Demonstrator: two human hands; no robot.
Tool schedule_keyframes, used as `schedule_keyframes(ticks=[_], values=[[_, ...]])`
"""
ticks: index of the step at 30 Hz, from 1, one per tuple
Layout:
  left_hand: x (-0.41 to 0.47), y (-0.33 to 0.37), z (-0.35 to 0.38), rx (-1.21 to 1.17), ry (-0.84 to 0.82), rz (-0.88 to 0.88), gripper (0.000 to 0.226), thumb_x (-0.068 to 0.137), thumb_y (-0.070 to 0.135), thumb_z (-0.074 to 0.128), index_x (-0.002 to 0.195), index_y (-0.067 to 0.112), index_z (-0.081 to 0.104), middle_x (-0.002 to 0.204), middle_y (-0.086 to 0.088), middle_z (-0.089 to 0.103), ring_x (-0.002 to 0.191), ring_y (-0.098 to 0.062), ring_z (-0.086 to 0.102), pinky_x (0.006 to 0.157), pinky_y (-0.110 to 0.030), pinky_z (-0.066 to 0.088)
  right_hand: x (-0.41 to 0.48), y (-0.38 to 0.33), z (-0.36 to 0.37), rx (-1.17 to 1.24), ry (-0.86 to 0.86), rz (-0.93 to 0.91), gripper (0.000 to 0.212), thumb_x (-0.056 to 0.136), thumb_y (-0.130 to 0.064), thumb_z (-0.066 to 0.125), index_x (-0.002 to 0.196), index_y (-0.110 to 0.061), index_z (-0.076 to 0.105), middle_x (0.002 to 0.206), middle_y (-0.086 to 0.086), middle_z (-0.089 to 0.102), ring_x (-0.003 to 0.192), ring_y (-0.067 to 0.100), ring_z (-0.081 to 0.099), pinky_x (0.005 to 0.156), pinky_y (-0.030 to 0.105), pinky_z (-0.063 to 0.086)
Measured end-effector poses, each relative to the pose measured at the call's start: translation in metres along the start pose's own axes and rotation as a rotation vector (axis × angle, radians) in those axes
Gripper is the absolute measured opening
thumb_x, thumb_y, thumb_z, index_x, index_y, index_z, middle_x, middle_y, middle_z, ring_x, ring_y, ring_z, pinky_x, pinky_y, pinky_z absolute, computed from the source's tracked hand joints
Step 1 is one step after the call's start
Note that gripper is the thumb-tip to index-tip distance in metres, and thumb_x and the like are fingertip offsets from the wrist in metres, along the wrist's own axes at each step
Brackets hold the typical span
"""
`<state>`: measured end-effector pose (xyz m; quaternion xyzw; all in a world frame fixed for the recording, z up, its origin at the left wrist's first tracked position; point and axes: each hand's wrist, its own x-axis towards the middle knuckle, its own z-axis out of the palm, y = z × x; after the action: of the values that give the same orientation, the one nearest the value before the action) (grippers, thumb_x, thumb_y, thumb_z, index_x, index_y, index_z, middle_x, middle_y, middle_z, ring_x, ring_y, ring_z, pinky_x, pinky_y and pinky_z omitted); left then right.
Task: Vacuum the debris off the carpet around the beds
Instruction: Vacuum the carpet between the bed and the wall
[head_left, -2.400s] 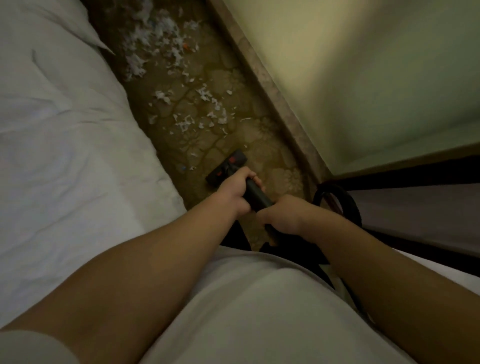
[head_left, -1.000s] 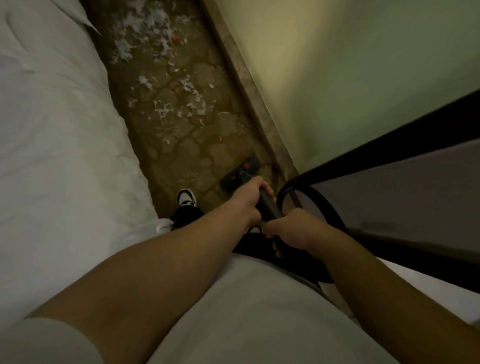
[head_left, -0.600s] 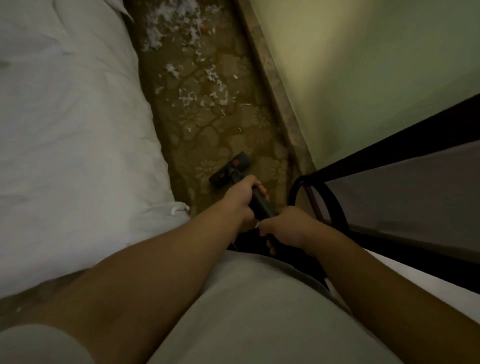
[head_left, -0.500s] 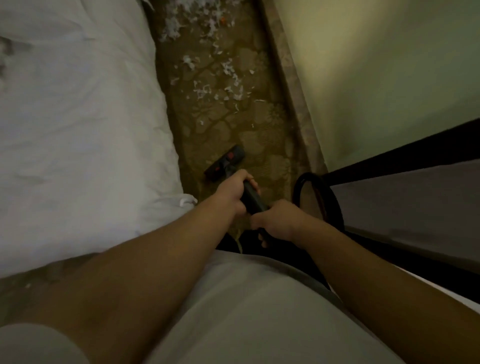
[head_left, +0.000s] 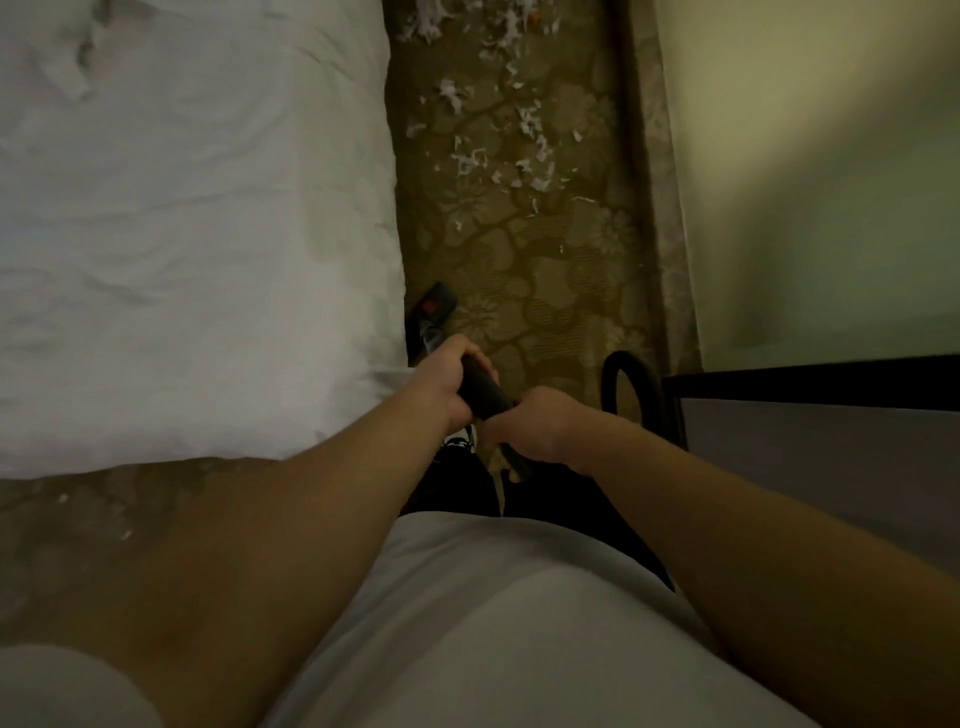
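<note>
Debris (head_left: 511, 150), white shredded scraps, lies scattered over a patterned brown carpet (head_left: 545, 280) in the narrow aisle between a bed (head_left: 197, 223) with rumpled white bedding and a pale wall (head_left: 810, 182). The scraps are thickest at the far end of the aisle, near the top of the view, and thin out toward the person; a few small flecks also lie on the carpet at the foot of the bed, at lower left.

The vacuum head (head_left: 431, 306), dark with a red mark on top, rests on the carpet hard against the edge of the bedding, well short of the main scatter. Its black wand (head_left: 483, 392) runs back from the head at a slant to the person's hands.

The left hand (head_left: 447, 382) is wrapped closed around the wand on the forward side, fingers curled over it. The right hand (head_left: 530, 423) is closed on the wand just behind, the two hands near each other with a short length of black tube showing between them. Both bare forearms reach forward from a light-coloured shirt (head_left: 493, 623).

A black hose (head_left: 623, 384) loops up from the floor just right of the hands, beside a dark-framed piece of furniture (head_left: 810, 415) standing against the wall. A stone-look skirting strip (head_left: 654, 197) edges the carpet along the wall. Part of a black-and-white shoe (head_left: 460, 441) shows beneath the hands.
</note>
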<state>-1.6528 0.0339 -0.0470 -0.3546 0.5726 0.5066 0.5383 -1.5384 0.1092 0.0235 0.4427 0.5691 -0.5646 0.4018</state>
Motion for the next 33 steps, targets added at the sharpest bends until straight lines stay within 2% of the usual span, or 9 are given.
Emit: schedule_keyframes(ticks=[4,10,15,18,21,24,27,29,33], values=[[-0.008,-0.012,0.016,0.123,-0.076,-0.112,0.025,0.09,0.014,0.057,0.066,0.009,0.052,0.063,-0.009,0.052,0.063,-0.023,0.053,0.068,-0.036,0.049,-0.023,0.015,-0.008,0.091,0.037,0.076,0.021,0.088,-0.022,0.075,0.099,-0.004,0.074,0.086,0.013,0.078,0.075,0.028,0.076,0.077,0.037,0.062],[-0.017,-0.049,0.059,0.315,-0.216,-0.264,0.026,0.089,0.012,0.059,0.063,0.011,0.053,0.06,-0.006,0.053,0.062,-0.02,0.051,0.067,-0.034,0.049,-0.064,0.055,-0.009,0.302,0.153,0.174,0.024,0.088,-0.021,0.075,0.102,-0.001,0.073,0.086,0.017,0.08,0.068,0.026,0.075,0.068,0.034,0.061],[-0.022,-0.076,0.097,0.496,-0.322,-0.333,0.018,0.091,0.013,0.059,0.073,0.012,0.054,0.065,-0.004,0.053,0.061,-0.018,0.052,0.065,-0.035,0.052,-0.082,0.091,-0.001,0.512,0.313,0.182,0.021,0.089,-0.02,0.076,0.101,-0.003,0.073,0.082,0.015,0.079,0.058,0.02,0.072,0.055,0.026,0.058],[-0.025,-0.088,0.121,0.613,-0.354,-0.316,0.014,0.088,0.011,0.06,0.075,0.011,0.055,0.066,-0.004,0.053,0.061,-0.018,0.053,0.064,-0.034,0.052,-0.077,0.11,0.0,0.678,0.368,0.15,0.023,0.086,-0.017,0.076,0.101,-0.001,0.07,0.074,0.014,0.075,0.061,0.025,0.073,0.066,0.037,0.063],[-0.028,-0.095,0.146,0.706,-0.366,-0.291,0.013,0.087,0.009,0.059,0.075,0.01,0.054,0.066,-0.005,0.053,0.061,-0.02,0.052,0.068,-0.034,0.051,-0.072,0.124,-0.008,0.771,0.408,0.125,0.028,0.085,-0.019,0.075,0.105,-0.002,0.067,0.077,0.015,0.074,0.062,0.027,0.073,0.062,0.037,0.061],[-0.028,-0.093,0.173,0.729,-0.363,-0.256,0.016,0.087,0.01,0.059,0.071,0.01,0.054,0.063,-0.005,0.053,0.057,-0.019,0.051,0.066,-0.033,0.051,-0.068,0.131,-0.029,0.794,0.423,0.089,0.028,0.084,-0.022,0.075,0.104,-0.003,0.068,0.081,0.017,0.076,0.068,0.033,0.076,0.06,0.039,0.061],[-0.027,-0.079,0.196,0.695,-0.322,-0.229,0.022,0.091,0.012,0.057,0.07,0.011,0.054,0.061,-0.005,0.053,0.055,-0.018,0.051,0.059,-0.029,0.051,-0.063,0.126,-0.06,0.73,0.413,0.068,0.025,0.081,-0.024,0.076,0.098,-0.006,0.07,0.083,0.016,0.078,0.078,0.037,0.077,0.07,0.045,0.064],[-0.024,-0.066,0.208,0.645,-0.301,-0.203,0.025,0.094,0.014,0.056,0.07,0.011,0.053,0.062,-0.005,0.052,0.056,-0.018,0.05,0.056,-0.028,0.05,-0.06,0.119,-0.083,0.697,0.38,0.054,0.023,0.082,-0.022,0.076,0.097,-0.006,0.07,0.082,0.015,0.077,0.073,0.034,0.077,0.068,0.043,0.063],[-0.021,-0.034,0.229,0.51,-0.265,-0.17,0.025,0.094,0.011,0.055,0.069,0.011,0.05,0.062,-0.006,0.05,0.059,-0.02,0.048,0.06,-0.033,0.05,-0.053,0.098,-0.129,0.573,0.327,0.044,0.025,0.084,-0.021,0.075,0.098,-0.002,0.069,0.076,0.013,0.076,0.06,0.026,0.074,0.059,0.034,0.059]])
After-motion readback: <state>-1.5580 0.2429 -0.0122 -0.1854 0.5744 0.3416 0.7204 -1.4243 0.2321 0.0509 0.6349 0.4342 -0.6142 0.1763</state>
